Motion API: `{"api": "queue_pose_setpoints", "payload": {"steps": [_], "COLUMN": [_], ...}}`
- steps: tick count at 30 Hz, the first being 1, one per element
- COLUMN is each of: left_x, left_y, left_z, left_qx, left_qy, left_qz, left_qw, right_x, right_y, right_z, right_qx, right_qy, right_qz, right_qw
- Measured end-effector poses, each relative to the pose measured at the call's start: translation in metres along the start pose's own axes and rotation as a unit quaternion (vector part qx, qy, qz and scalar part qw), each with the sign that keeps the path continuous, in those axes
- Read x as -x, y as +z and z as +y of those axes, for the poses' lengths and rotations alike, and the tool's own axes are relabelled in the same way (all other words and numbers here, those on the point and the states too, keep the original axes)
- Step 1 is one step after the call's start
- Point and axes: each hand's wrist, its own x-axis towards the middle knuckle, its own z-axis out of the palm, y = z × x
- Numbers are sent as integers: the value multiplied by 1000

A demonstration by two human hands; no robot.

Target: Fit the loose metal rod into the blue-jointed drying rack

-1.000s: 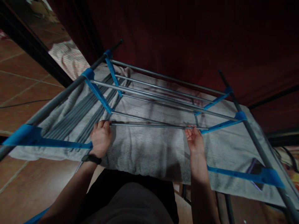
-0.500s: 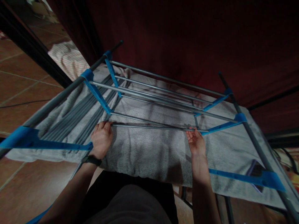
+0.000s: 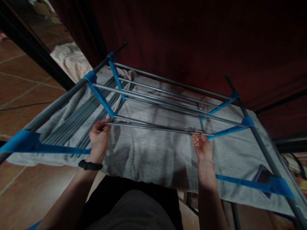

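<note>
A thin grey metal rod (image 3: 144,126) runs between my two hands. My left hand (image 3: 99,135) pinches its left end, close to the lower tip of a blue plastic bracket (image 3: 102,99). Farther right, my right hand (image 3: 201,145) holds the rod near its other end with curled fingers, beside another blue bracket (image 3: 226,129). The rod lies nearly against a crossbar of the rack, and the two cross near my right hand. Thicker grey poles (image 3: 57,103) on both sides carry the blue brackets, and several crossbars (image 3: 168,78) join them at the back.
Several loose grey rods (image 3: 76,118) lie in bundles on the grey blanket (image 3: 153,156) at the left. A dark flat object (image 3: 263,179) rests under the front right bracket. Behind hangs a dark red curtain (image 3: 192,38). Tiled floor (image 3: 21,86) shows at the left.
My left hand has shifted slightly left and up, bringing the rod's left end nearer the bracket tip. Its grip has turned to a fingertip pinch. My right hand has barely moved.
</note>
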Motion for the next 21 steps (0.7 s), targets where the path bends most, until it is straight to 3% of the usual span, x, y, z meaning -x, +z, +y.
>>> {"api": "queue_pose_setpoints", "payload": {"steps": [4,9,13,18,21], "left_x": [2,3,0,1,3], "left_y": [8,9,7,11,14], "left_z": [17,26,27,34,40], "left_qx": [182,215,234,267,263], "left_qy": [-65,-30,-56,-79,-88], "left_qz": [5,11,4,12,-2], "left_qw": [981,976,971,960,961], "right_x": [0,3,6,3,-5], "right_y": [1,3,-6,-34,-47], "right_z": [-1,-5,-7,-12,-20], "right_qx": [2,6,65,115,135], "right_qy": [-6,4,-10,-167,-278], "right_qz": [-3,-5,9,129,162], "right_qw": [1000,1000,998,971,937]}}
